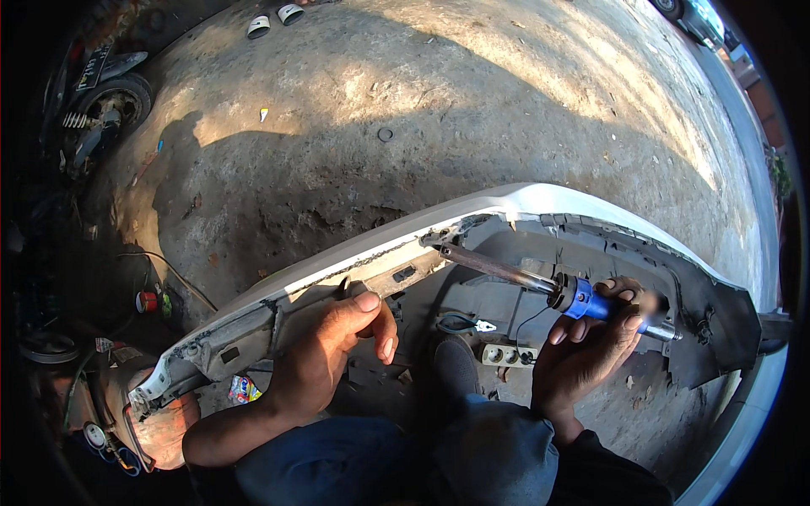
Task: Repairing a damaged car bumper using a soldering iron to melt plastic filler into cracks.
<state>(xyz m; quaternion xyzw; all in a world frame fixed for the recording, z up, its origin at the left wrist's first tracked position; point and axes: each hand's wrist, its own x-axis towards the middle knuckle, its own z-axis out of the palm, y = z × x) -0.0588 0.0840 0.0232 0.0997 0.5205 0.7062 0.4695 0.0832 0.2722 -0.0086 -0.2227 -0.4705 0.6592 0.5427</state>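
A car bumper (388, 253), white outside with its grey inner side facing up, lies across in front of me. My right hand (595, 337) grips the blue handle of a soldering iron (498, 268). The iron's long, discoloured metal shaft points left, and its tip is at the bumper's inner edge, where a rough, dark seam (384, 253) runs along. Further left, my left hand (337, 337) is closed beside that edge, thumb against the curled fingers. A small dark point shows just beyond the thumb; I cannot tell whether the hand holds it.
Pliers (468, 324) and a white power strip (509, 354) lie near my shoe (456, 367). At the left stand an orange tank (164, 430) with a gauge and a motorcycle (110, 110). A red can (147, 301) and two slippers (274, 21) are on the ground.
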